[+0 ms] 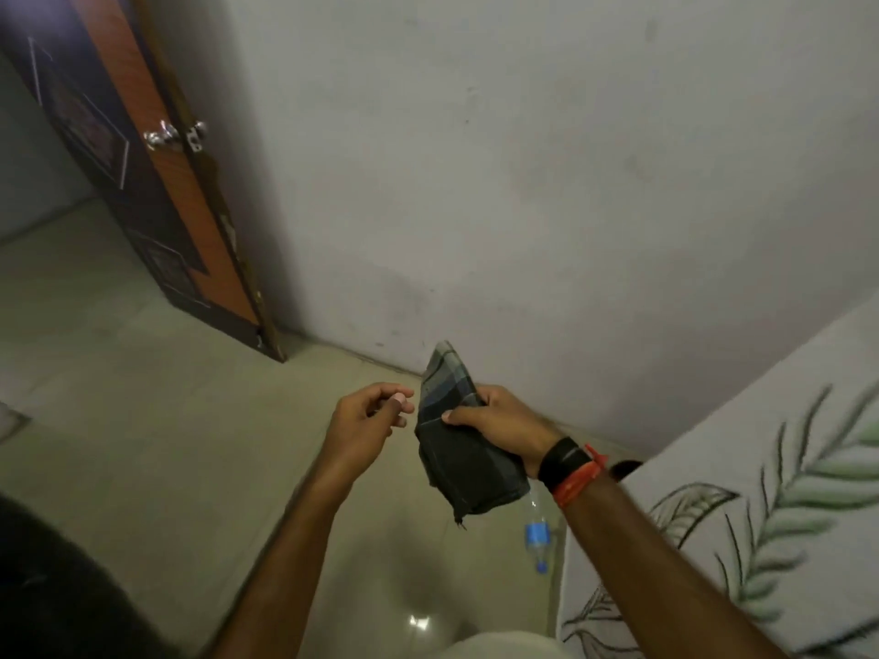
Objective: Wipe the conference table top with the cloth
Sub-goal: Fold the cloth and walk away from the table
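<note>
Thumb on top and fingers curled behind, our right hand (502, 420) grips the folded dark checked cloth (452, 459) in the air, one frayed corner hanging down. Just beside it our left hand (364, 418) has its fingers bent to the thumb, holding nothing we can see. No bare table top is plain to us; the leaf-patterned surface (770, 492) at our right may be it. We judge the step is readying the cloth: we should keep it folded as a flat pad and lay it down broadside before wiping
</note>
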